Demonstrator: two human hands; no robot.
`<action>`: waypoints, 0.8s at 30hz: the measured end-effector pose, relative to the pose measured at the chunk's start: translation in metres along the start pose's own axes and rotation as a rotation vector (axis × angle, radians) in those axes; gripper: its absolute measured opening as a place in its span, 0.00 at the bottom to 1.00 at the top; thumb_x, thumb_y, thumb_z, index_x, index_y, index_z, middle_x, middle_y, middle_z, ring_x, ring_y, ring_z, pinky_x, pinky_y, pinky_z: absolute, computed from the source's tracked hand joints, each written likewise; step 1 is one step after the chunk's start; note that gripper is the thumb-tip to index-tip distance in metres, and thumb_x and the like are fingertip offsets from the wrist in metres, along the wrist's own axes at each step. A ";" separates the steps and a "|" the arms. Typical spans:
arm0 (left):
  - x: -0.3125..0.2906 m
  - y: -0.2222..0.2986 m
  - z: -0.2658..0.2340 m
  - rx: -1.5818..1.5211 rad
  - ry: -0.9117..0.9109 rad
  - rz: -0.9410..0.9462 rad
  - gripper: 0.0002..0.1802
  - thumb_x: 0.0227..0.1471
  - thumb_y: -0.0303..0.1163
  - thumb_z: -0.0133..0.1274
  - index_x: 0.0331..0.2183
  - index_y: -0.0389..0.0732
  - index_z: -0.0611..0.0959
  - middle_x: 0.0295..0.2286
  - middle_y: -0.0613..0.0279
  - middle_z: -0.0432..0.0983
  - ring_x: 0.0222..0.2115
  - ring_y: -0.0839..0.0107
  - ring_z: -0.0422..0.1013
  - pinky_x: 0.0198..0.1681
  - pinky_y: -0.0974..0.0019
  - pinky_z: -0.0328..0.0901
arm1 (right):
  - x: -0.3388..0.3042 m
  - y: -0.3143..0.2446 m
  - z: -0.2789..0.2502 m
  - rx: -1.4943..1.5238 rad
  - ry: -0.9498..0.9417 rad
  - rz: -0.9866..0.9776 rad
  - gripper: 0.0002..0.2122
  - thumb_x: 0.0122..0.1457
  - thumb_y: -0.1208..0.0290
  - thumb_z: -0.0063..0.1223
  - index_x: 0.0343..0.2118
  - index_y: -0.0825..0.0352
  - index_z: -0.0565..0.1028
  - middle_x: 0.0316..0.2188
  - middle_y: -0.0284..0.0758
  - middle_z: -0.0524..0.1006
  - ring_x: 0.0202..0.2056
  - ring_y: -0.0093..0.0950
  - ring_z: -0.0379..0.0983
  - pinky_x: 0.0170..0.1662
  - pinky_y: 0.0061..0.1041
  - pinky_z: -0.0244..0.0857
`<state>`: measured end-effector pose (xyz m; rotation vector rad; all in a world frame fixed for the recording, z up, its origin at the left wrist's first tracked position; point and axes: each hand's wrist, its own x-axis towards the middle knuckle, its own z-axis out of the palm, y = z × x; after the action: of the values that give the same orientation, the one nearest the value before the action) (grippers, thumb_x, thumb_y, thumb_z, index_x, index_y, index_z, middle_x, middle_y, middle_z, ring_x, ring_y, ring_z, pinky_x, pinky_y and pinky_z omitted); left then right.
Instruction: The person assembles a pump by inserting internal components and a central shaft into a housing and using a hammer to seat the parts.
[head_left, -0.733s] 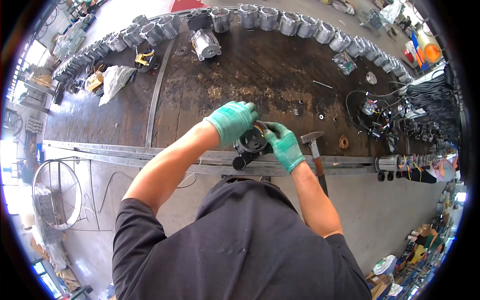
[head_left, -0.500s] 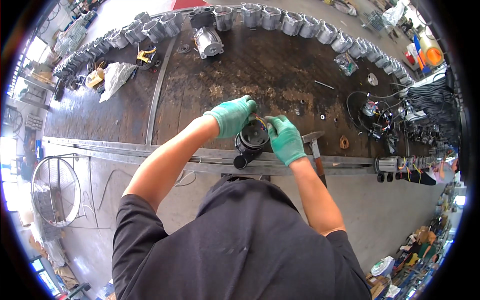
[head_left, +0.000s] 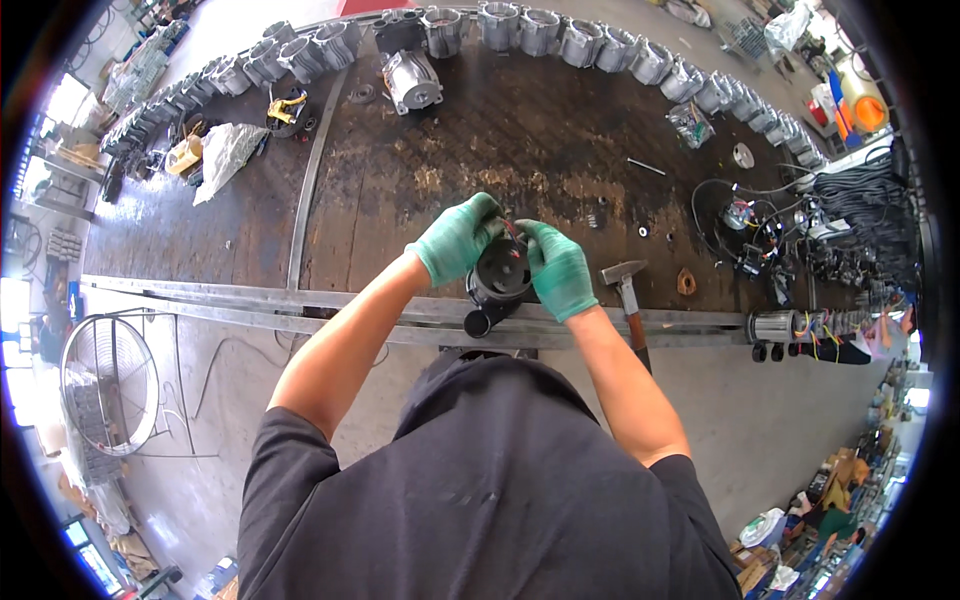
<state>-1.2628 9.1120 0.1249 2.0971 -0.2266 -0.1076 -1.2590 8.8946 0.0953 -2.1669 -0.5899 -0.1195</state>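
A black round motor part (head_left: 500, 272) stands at the near edge of the bench, with a short black tube opening (head_left: 478, 323) on its near side. Thin coloured wires (head_left: 513, 230) rise from its far side. My left hand (head_left: 455, 243), in a green glove, is closed with its fingertips at these wires. From the right, my gloved right hand (head_left: 559, 270) pinches at the same wires, its palm beside the black part. The fingertips partly cover the wires. Right of that hand lies a hammer (head_left: 627, 290), its handle pointing toward me over the bench edge.
Grey metal motor housings (head_left: 540, 32) line the bench's far edge. A silver motor (head_left: 413, 82) lies nearer. Left are a plastic sheet (head_left: 230, 158) and a metal strip (head_left: 312, 190). Right are a rod (head_left: 646, 166), a brown gasket (head_left: 686, 282) and black cables (head_left: 865, 195).
Both hands have shifted slightly left, and their fingertips are closer together over the wires. Less of the coloured wires shows now. The black part remains at the bench edge.
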 end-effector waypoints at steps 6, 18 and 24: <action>-0.017 -0.015 0.018 -0.114 0.138 -0.140 0.12 0.63 0.30 0.55 0.46 0.36 0.78 0.40 0.44 0.82 0.41 0.51 0.78 0.46 0.59 0.71 | -0.021 -0.025 -0.016 0.091 -0.002 0.217 0.14 0.67 0.70 0.53 0.52 0.69 0.76 0.41 0.47 0.82 0.41 0.42 0.81 0.45 0.35 0.73; -0.014 0.003 0.020 -0.094 0.185 -0.214 0.12 0.62 0.31 0.57 0.44 0.34 0.80 0.38 0.47 0.83 0.38 0.59 0.78 0.45 0.59 0.71 | -0.017 -0.033 -0.014 0.217 -0.163 0.514 0.13 0.68 0.68 0.52 0.50 0.71 0.73 0.35 0.52 0.82 0.39 0.42 0.82 0.42 0.36 0.72; -0.017 -0.003 0.022 -0.162 0.191 -0.216 0.11 0.61 0.31 0.58 0.43 0.35 0.81 0.38 0.48 0.83 0.37 0.61 0.78 0.45 0.60 0.71 | -0.019 -0.031 -0.012 0.141 -0.210 0.477 0.14 0.67 0.70 0.52 0.52 0.71 0.72 0.38 0.54 0.82 0.43 0.45 0.82 0.44 0.38 0.72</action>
<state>-1.2822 9.0988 0.1109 1.9493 0.1207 -0.0517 -1.2887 8.8944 0.1200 -2.1339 -0.1756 0.3982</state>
